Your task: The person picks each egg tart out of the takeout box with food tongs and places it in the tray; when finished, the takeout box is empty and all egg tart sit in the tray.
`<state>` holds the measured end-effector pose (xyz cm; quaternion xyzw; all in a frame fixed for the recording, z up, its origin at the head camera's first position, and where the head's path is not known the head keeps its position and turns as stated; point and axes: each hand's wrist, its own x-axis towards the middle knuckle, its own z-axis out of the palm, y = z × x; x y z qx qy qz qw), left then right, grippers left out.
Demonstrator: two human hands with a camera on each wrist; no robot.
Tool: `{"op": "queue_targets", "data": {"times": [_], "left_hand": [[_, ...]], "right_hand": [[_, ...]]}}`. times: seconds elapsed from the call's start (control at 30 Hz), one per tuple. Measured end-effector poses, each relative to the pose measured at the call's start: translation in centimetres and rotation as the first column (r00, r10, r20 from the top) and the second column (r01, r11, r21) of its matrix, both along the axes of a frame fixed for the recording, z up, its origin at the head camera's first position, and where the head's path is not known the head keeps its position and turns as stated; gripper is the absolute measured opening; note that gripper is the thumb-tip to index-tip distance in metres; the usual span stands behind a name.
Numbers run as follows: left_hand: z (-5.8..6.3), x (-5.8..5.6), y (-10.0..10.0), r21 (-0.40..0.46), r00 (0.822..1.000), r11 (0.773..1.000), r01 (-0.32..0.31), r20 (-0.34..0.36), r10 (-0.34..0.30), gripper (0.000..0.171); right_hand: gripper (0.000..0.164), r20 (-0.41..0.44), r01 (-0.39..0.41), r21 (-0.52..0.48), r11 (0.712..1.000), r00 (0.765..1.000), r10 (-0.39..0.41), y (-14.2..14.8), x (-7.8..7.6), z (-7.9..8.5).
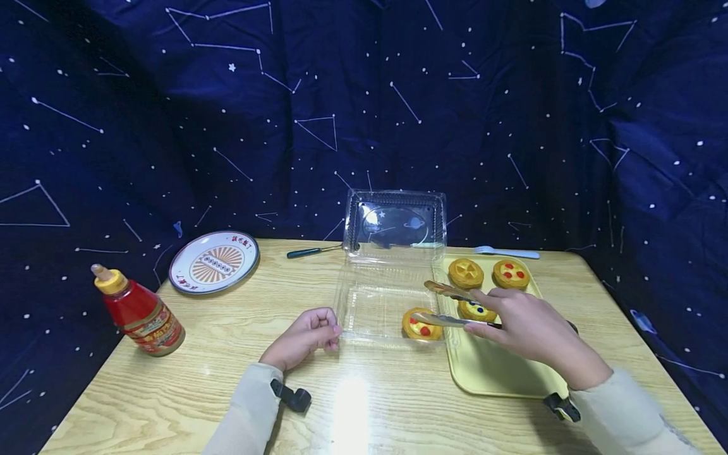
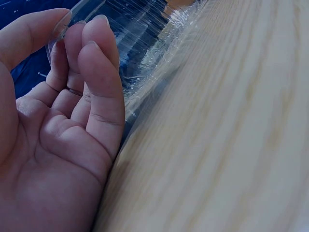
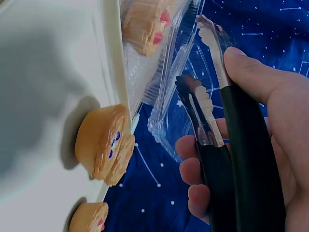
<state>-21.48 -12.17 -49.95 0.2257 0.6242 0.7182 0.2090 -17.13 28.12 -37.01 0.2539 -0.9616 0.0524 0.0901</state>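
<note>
My left hand [image 1: 304, 338] pinches the front left corner of a clear plastic clamshell box [image 1: 370, 309], its thumb and a finger on the rim. The box lies with its lid [image 1: 392, 221] standing up at the back. Inside, at the front right, sits an egg tart [image 1: 422, 331] with red dots. My right hand [image 1: 523, 322] grips black-handled metal tongs [image 3: 246, 145] above the yellow tray [image 1: 500, 373]; the tongs' tips are spread, nothing between them. On the tray are a plain-topped tart [image 1: 466, 273], a red-dotted tart [image 1: 510, 273] and a blue-dotted tart [image 3: 104, 140], partly hidden by the tongs.
A red sauce bottle [image 1: 145, 319] with a yellow cap stands at the table's left. Behind it is a patterned plate [image 1: 215, 262]. A dark-handled utensil [image 1: 309, 251] lies left of the lid, and a pale blue fork [image 1: 506, 252] behind the tray. A starry cloth [image 1: 364, 114] hangs behind.
</note>
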Motion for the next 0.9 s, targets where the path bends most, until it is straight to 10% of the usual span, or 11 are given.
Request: {"op": "queue_targets", "data": {"times": [0.9], "left_hand": [[-0.3, -0.1, -0.2, 0.010, 1.000, 1.000, 0.009, -0.007, -0.009, 0.011]], "right_hand": [[0.064, 0.078, -0.089, 0.140, 0.986, 0.994, 0.079, -3.7, -1.5, -1.1]]}}
